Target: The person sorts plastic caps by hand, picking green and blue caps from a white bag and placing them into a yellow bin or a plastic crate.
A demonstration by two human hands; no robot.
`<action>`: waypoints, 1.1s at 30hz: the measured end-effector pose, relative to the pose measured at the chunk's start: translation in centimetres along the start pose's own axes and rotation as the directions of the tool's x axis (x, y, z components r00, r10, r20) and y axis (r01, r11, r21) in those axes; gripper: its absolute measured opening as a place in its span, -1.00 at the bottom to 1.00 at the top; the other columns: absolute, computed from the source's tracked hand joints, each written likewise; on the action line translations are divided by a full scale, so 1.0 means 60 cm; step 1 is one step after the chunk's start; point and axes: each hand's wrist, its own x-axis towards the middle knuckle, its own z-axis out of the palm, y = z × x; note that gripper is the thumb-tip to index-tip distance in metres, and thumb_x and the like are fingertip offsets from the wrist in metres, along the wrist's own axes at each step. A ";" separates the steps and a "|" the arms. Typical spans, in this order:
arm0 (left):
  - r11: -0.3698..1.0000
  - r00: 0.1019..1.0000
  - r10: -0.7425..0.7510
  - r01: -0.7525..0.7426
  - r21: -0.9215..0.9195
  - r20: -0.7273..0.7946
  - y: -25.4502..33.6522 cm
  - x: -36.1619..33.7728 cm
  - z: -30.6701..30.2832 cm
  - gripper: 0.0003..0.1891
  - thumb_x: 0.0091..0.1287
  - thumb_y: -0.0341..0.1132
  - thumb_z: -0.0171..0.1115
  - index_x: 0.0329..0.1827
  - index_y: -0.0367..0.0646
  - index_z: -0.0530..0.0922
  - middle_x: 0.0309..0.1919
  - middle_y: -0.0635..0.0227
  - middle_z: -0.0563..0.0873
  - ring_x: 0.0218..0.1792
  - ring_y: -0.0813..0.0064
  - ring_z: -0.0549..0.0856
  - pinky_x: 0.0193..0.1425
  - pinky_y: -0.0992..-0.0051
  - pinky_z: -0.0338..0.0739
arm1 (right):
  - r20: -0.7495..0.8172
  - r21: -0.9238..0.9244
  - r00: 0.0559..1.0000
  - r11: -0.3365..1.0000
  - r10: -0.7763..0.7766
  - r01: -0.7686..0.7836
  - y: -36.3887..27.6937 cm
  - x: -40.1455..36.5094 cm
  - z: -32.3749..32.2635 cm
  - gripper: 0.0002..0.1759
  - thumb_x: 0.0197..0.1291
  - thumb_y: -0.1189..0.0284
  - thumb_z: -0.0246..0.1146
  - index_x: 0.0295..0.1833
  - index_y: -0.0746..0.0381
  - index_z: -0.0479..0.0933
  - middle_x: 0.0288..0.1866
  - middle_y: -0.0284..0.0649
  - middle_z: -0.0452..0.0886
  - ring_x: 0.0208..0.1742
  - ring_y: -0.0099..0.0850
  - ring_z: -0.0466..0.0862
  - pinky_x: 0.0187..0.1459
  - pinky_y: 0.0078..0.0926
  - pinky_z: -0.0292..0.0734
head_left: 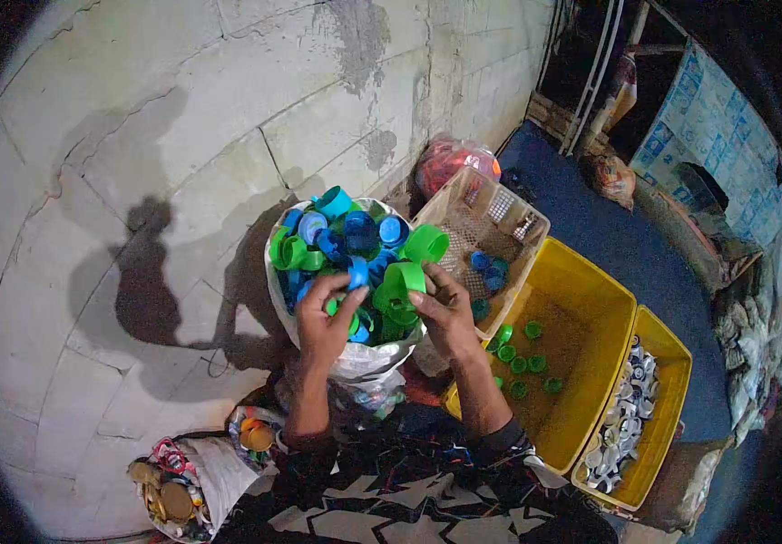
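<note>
My left hand (pixel 326 317) pinches a blue plastic cap (pixel 357 272) between thumb and fingers. In my right hand (pixel 448 313) is a wide green plastic cap (pixel 402 283), gripped at its right side. Both hands are over a white sack (pixel 364 364) heaped with blue and green caps. Another green cap (pixel 427 243) lies on the heap just beyond my right fingers. Several blue caps (pixel 361 232) fill the top of the pile. What lies deeper in the sack is hidden.
A beige crate (pixel 525 227) with a few blue caps stands right of the sack. Beside it, a yellow crate (pixel 591 272) holds small green caps (pixel 519 364); another yellow crate (pixel 675 363) holds whitish caps. Mixed-cap sacks (pixel 223 480) stand lower left. A block wall (pixel 182 54) rises behind.
</note>
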 end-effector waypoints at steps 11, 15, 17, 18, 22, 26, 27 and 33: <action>0.812 0.886 0.394 -0.460 0.358 0.244 0.017 -0.034 0.065 -0.59 -0.01 -0.25 0.54 -0.10 -0.15 0.62 -0.05 0.21 0.57 0.03 0.09 0.51 0.14 0.15 0.35 | -0.011 0.084 0.998 0.994 0.066 -0.065 -0.006 -0.013 0.008 -0.25 0.18 0.65 0.34 0.46 0.44 0.19 0.31 -0.09 0.51 0.25 -0.37 0.54 0.25 -0.42 0.48; 0.788 0.866 0.456 -0.500 0.360 0.204 -0.002 -0.034 0.093 -0.72 0.03 -0.40 0.45 -0.19 -0.15 0.60 -0.18 0.25 0.66 -0.04 0.09 0.56 0.06 0.13 0.37 | 0.027 0.124 1.000 0.992 0.012 -0.015 -0.003 -0.028 -0.008 -0.28 0.22 0.56 0.34 0.45 0.43 0.22 0.29 -0.09 0.52 0.23 -0.38 0.55 0.21 -0.44 0.50; 0.795 0.866 0.459 -0.501 0.343 0.200 0.007 -0.038 0.108 -0.72 0.03 -0.41 0.48 -0.20 -0.17 0.60 -0.23 0.21 0.68 -0.10 0.07 0.59 0.04 0.14 0.43 | -0.006 0.127 1.000 0.992 0.025 -0.024 -0.011 -0.040 -0.022 -0.31 0.26 0.49 0.33 0.44 0.42 0.24 0.27 -0.09 0.52 0.21 -0.38 0.56 0.20 -0.44 0.50; 0.798 0.865 0.460 -0.502 0.334 0.201 0.010 -0.040 0.117 -0.72 0.03 -0.42 0.49 -0.20 -0.18 0.60 -0.26 0.19 0.69 -0.13 0.06 0.61 0.03 0.15 0.45 | -0.028 0.144 0.999 0.989 0.026 -0.022 -0.013 -0.044 -0.033 -0.33 0.29 0.46 0.31 0.44 0.42 0.25 0.27 -0.09 0.52 0.20 -0.37 0.56 0.21 -0.43 0.50; 0.835 0.872 0.436 -0.484 0.262 0.221 0.007 -0.050 0.164 -0.76 0.08 -0.45 0.48 -0.20 -0.17 0.62 -0.24 0.15 0.70 -0.15 0.08 0.62 -0.03 0.23 0.48 | -0.142 0.201 0.990 0.979 -0.005 0.034 -0.024 -0.066 -0.087 -0.44 0.38 0.38 0.21 0.40 0.41 0.31 0.23 -0.10 0.55 0.18 -0.35 0.57 0.23 -0.39 0.47; 0.877 0.853 0.375 -0.453 0.159 0.362 -0.015 -0.076 0.229 -0.75 0.11 -0.40 0.48 -0.18 -0.18 0.61 -0.27 0.13 0.71 -0.17 0.08 0.64 -0.03 0.22 0.50 | -0.341 -0.497 0.847 0.843 -0.408 0.205 -0.008 -0.102 -0.159 -0.60 0.34 0.39 0.20 0.18 0.42 0.52 -0.04 -0.03 0.71 -0.01 -0.25 0.72 0.06 -0.35 0.58; 0.895 0.845 0.316 -0.417 0.161 0.431 -0.025 -0.093 0.252 -0.76 0.14 -0.38 0.46 -0.18 -0.17 0.60 -0.28 0.15 0.71 -0.18 0.09 0.64 -0.04 0.21 0.49 | -0.362 -0.687 0.828 0.723 -0.428 0.073 -0.008 -0.126 -0.187 -0.65 0.30 0.40 0.22 0.11 0.39 0.56 -0.10 0.01 0.71 -0.07 -0.18 0.73 -0.01 -0.30 0.60; 0.921 0.591 0.067 -0.347 0.178 0.804 -0.149 -0.217 0.373 -0.77 0.21 -0.30 0.38 -0.20 -0.21 0.55 -0.29 0.05 0.67 -0.16 0.02 0.66 -0.08 0.08 0.50 | -0.553 -0.830 0.722 0.348 -0.415 -0.435 0.080 -0.321 -0.374 -0.82 0.10 0.44 0.35 -0.18 0.28 0.66 -0.36 0.09 0.68 -0.30 0.01 0.72 -0.29 -0.14 0.61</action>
